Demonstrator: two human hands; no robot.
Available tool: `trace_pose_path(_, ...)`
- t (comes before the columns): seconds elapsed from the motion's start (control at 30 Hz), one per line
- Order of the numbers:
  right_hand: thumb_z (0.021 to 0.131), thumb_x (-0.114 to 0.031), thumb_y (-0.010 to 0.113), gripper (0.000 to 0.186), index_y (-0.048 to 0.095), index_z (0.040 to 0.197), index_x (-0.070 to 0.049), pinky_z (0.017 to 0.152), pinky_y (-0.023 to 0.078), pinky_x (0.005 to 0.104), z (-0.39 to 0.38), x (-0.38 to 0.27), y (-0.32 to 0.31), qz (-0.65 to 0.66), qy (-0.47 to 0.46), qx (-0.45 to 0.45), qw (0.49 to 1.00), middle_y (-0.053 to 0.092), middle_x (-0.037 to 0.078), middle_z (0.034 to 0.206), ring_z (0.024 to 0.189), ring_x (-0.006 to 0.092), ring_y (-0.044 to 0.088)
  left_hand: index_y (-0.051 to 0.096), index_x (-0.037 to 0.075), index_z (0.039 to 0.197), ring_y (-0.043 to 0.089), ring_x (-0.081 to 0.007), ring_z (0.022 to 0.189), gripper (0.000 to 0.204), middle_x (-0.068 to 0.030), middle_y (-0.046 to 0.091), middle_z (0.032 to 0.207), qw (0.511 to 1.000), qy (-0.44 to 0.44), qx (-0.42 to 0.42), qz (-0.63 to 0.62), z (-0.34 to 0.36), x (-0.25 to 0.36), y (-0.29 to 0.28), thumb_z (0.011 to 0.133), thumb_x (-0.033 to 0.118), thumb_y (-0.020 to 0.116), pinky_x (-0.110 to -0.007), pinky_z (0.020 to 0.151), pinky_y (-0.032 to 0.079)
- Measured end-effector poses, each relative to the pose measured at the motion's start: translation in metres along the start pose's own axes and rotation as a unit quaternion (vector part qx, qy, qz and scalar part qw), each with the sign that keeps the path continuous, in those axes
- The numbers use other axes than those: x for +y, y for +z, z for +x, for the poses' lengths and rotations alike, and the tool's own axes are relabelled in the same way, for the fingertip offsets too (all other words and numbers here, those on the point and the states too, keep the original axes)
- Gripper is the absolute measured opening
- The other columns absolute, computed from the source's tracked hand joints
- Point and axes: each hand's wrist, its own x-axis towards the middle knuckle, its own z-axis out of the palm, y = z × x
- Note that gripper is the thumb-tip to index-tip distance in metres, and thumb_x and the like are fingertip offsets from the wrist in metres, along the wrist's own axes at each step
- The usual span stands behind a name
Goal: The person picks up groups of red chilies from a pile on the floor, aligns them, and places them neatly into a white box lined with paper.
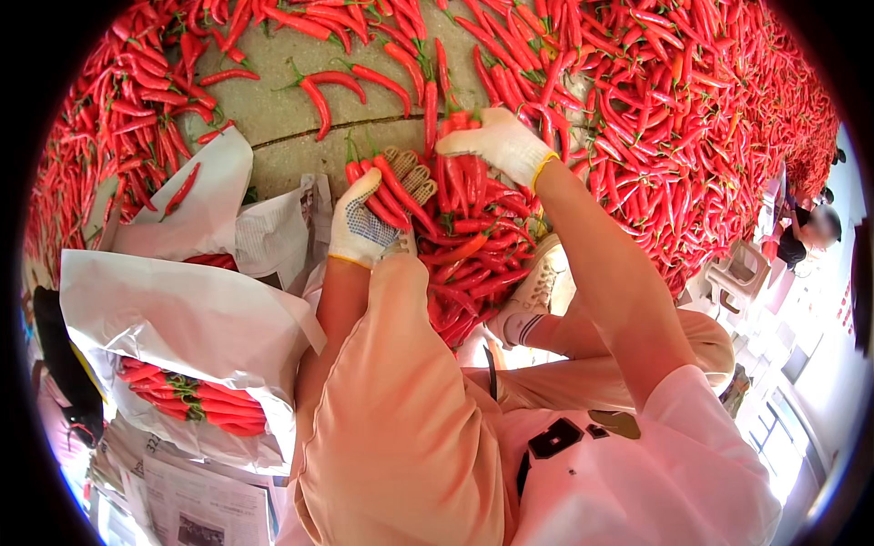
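Observation:
My left hand [357, 223], in a white knit glove with a dotted palm, is turned up and holds several red chili peppers [398, 193], their green stems pointing away from me. Just to its right, my right hand [503, 146] in a similar white glove is closed over the stem ends of a few more chili peppers [464, 177], which hang down below it. Its fingertips are partly hidden. Beneath both hands lies a heap of loose red chili peppers [469, 264], between my knee and my shoe [537, 282].
Large piles of chili peppers [674, 118] spread ahead and to the right over a concrete floor [264, 105]. On my left stands a paper-lined container [182, 300] with chili peppers packed in rows [196, 396]. Newspaper [205, 500] lies beside it. Far right are a plastic stool [737, 273] and another person [797, 232].

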Motion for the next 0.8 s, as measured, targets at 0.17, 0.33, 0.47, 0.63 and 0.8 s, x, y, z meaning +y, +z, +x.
trace_pose_path(0.17,0.083,-0.039,0.087,0.052,0.074,0.116,-0.001,0.064,0.053,0.0307,-0.011,-0.02,0.027,-0.127,-0.009,-0.094,0.987,0.071,0.005,0.091,0.078,0.0115,0.065,0.059,0.004,0.145,0.063,-0.0346,0.132,0.046,-0.0159,0.066,0.143,0.983,-0.097,-0.152,-0.038,0.001,-0.004,0.008,0.101,0.014,0.069,-0.051,0.118,0.047)
trace_pose_path(0.33,0.086,-0.039,0.086,0.064,0.067,0.131,0.003,0.068,0.056,0.0306,-0.007,0.0,0.013,-0.116,-0.064,-0.102,0.986,0.074,0.012,0.106,0.083,0.0149,0.069,0.058,0.004,0.148,0.062,-0.0352,0.134,0.049,-0.0188,0.063,0.146,0.981,-0.106,-0.155,-0.054,0.003,-0.01,0.008,0.101,0.011,0.067,-0.051,0.119,0.047)
trace_pose_path(0.47,0.091,-0.024,0.081,0.053,0.066,0.133,0.005,0.077,0.061,0.0353,-0.013,-0.006,0.016,-0.076,-0.062,-0.098,0.99,0.075,0.015,0.111,0.091,0.0194,0.073,0.055,0.004,0.151,0.062,-0.0352,0.134,0.052,-0.0183,0.063,0.147,0.987,-0.076,-0.138,-0.012,0.004,-0.013,0.001,0.103,0.018,0.067,-0.051,0.118,0.047)
trace_pose_path(0.63,0.092,-0.023,0.07,0.04,0.074,0.124,-0.001,0.09,0.06,0.041,-0.012,0.008,0.043,-0.186,-0.19,0.014,0.964,0.079,0.019,0.109,0.103,0.0278,0.076,0.061,0.0,0.141,0.07,-0.0268,0.118,0.045,-0.0126,0.071,0.129,0.965,0.012,-0.157,0.211,0.01,-0.018,0.008,0.098,0.008,0.072,-0.041,0.103,0.055)
trace_pose_path(0.8,0.092,-0.027,0.07,0.036,0.077,0.117,-0.002,0.095,0.058,0.043,-0.003,0.001,0.014,-0.154,-0.226,0.019,0.962,0.078,0.021,0.111,0.106,0.0332,0.075,0.066,0.004,0.132,0.071,-0.0275,0.109,0.037,-0.0114,0.073,0.117,0.974,-0.041,-0.156,0.16,-0.001,-0.01,-0.008,0.096,0.011,0.073,-0.044,0.094,0.059)
